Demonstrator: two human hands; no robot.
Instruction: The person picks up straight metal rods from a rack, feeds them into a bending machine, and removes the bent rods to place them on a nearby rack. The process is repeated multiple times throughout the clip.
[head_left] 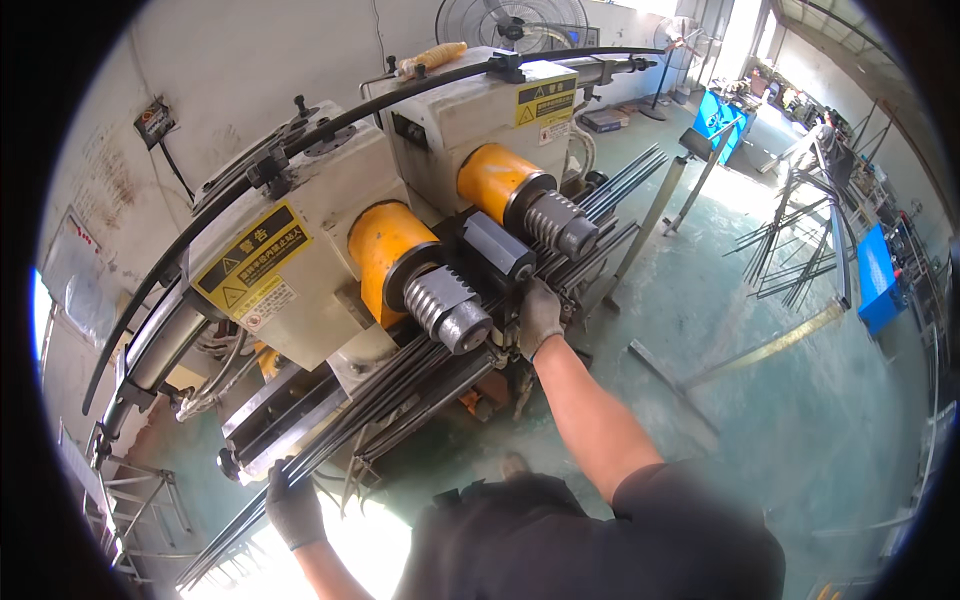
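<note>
My left hand, in a dark grey glove, is closed around a bundle of long, thin metal rods at the lower left. The rods run diagonally up to the right, along the front of a large pale machine. In a lighter grey glove, my right hand is curled over the same line of rods, just below a dark faceted roller block; its fingertips are partly hidden. On either side of that block, a ridged steel roller and a second ridged roller stick out from orange housings.
A curved black bar arches over the machine. Metal stands rise from the green floor at right, near loose rods on a rack. Blue panels stand farther right. A large fan is at the back.
</note>
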